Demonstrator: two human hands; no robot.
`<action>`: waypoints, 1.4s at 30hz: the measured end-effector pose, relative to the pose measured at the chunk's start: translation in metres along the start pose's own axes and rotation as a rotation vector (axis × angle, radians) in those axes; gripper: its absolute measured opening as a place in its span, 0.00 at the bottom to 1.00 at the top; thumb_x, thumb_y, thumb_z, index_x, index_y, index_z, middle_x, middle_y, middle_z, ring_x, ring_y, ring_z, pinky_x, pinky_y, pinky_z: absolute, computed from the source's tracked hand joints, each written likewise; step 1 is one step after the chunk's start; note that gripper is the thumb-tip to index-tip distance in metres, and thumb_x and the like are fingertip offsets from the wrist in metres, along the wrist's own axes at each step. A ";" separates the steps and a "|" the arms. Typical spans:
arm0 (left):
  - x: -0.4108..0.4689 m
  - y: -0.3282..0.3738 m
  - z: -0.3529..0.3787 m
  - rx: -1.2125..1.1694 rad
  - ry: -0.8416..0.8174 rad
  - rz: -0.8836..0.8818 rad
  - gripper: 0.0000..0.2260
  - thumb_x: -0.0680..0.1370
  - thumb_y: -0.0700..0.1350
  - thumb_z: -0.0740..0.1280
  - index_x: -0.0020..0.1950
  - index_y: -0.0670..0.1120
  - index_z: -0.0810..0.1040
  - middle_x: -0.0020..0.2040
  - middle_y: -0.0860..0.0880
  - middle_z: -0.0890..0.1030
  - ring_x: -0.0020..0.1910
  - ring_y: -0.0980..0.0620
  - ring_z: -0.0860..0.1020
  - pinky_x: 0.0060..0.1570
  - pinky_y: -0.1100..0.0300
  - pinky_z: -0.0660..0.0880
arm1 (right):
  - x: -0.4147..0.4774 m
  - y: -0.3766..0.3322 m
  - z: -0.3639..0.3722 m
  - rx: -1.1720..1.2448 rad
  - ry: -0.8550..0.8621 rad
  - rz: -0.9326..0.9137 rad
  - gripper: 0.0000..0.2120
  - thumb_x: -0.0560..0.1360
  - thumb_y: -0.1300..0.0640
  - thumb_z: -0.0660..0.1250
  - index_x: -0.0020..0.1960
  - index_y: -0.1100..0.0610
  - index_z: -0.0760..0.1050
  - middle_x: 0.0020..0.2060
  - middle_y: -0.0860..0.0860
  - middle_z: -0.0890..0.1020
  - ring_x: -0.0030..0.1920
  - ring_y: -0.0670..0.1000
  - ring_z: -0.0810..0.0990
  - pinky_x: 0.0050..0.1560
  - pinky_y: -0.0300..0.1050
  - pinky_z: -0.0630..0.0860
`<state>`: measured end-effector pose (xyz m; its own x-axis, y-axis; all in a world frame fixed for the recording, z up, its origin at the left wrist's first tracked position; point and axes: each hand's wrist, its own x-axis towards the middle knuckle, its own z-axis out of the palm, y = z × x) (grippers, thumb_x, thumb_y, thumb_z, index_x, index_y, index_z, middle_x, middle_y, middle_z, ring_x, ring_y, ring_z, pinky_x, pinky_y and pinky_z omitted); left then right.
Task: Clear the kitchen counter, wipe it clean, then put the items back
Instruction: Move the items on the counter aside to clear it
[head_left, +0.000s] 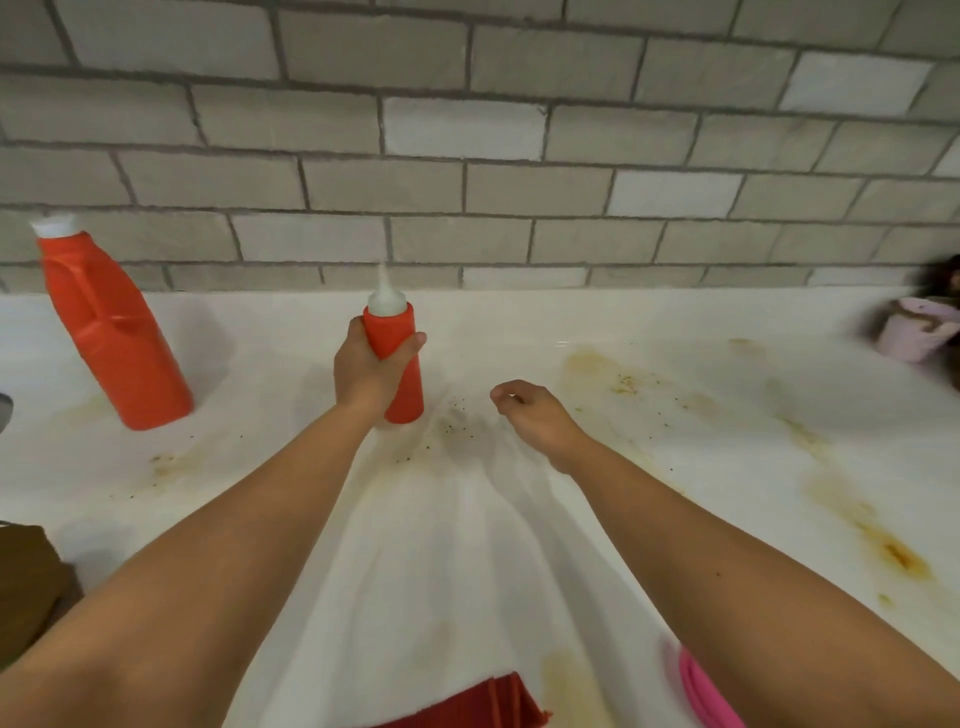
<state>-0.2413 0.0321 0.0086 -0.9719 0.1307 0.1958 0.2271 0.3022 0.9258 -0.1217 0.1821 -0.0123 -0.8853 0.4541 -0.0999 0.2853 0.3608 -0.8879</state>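
The red squeeze bottle (401, 374) stands upright, nozzle up, mid-way along the stained counter (675, 322); whether its base touches, I can't tell. The left hand (363, 371) grips its body. The right hand (530, 410) hangs just beside it, loosely curled, holding nothing. 1 red jug (111, 332) stands well apart, leftward.

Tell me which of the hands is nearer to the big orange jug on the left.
Left. The left hand grips the squeeze bottle, to the right of the jug; the right hand is beyond that bottle, farther from the jug.
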 end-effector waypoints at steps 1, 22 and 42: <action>-0.004 0.006 0.007 -0.010 -0.024 0.013 0.25 0.71 0.55 0.72 0.62 0.46 0.70 0.53 0.50 0.76 0.50 0.49 0.75 0.53 0.52 0.74 | -0.002 0.001 -0.004 0.005 0.015 -0.008 0.15 0.79 0.52 0.59 0.62 0.56 0.74 0.54 0.50 0.75 0.56 0.50 0.73 0.54 0.40 0.67; -0.202 0.175 0.251 -0.231 -0.517 0.259 0.17 0.72 0.57 0.70 0.54 0.48 0.75 0.45 0.53 0.78 0.43 0.56 0.77 0.39 0.68 0.71 | -0.138 0.104 -0.253 0.155 0.267 -0.099 0.18 0.78 0.48 0.61 0.66 0.53 0.70 0.53 0.51 0.78 0.53 0.49 0.77 0.57 0.47 0.75; -0.334 0.258 0.435 -0.226 -0.808 0.246 0.20 0.73 0.59 0.67 0.58 0.47 0.74 0.51 0.50 0.78 0.50 0.50 0.77 0.46 0.59 0.71 | -0.221 0.213 -0.438 0.134 0.461 -0.008 0.18 0.77 0.50 0.65 0.65 0.53 0.70 0.55 0.53 0.78 0.56 0.53 0.78 0.52 0.47 0.78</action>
<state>0.1691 0.4773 0.0414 -0.5359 0.8230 0.1882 0.3236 -0.0056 0.9462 0.2957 0.5157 0.0170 -0.6231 0.7770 0.0895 0.2029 0.2711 -0.9409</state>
